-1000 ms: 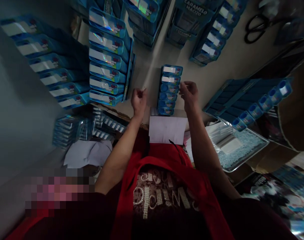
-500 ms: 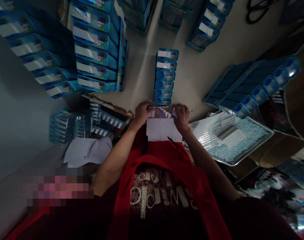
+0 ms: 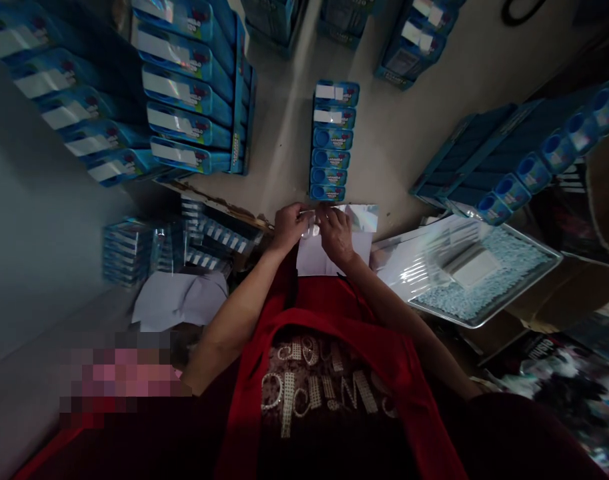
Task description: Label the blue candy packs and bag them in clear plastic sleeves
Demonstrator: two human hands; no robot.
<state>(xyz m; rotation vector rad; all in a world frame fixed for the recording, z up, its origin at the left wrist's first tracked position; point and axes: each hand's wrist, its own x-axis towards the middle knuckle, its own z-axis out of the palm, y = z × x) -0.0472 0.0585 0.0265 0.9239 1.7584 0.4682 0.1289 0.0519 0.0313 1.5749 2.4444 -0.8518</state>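
Shiny strip (image 3: pixel 363 218) is at the near edge of the table (image 3: pixel 279 120), just this side of the row of little blue CARAMELO MACIZO boxes (image 3: pixel 333 159) and across the far part of a white sheet (image 3: pixel 309 261).

Biggest change first: the whole view has shifted a bit since half a second ago, so only a curve of the black scissors (image 3: pixel 521 23) is left at the top. Next up, the right forearm (image 3: pixel 384 293) has swung inward and the right hand (image 3: pixel 337 236) went with it. It was out at the strip's right end; now it's right beside the left hand (image 3: pixel 288 227), and that end pokes out past it, loose. Left hand has barely budged. A full second back they were both further up, well apart on either side of the boxes. Box row looks the same: white labels (image 3: pixel 329 92) on the far two, round blue circles on the other four.

Pose-wise, both forearms angle in over the red apron (image 3: pixel 317 293) and nearly meet. Left fingers are curled, pinching the strip's left end. Right hand is back-up with bent fingers, tips down on the strip; can't tell if they're gripping, since the knuckles hide them.
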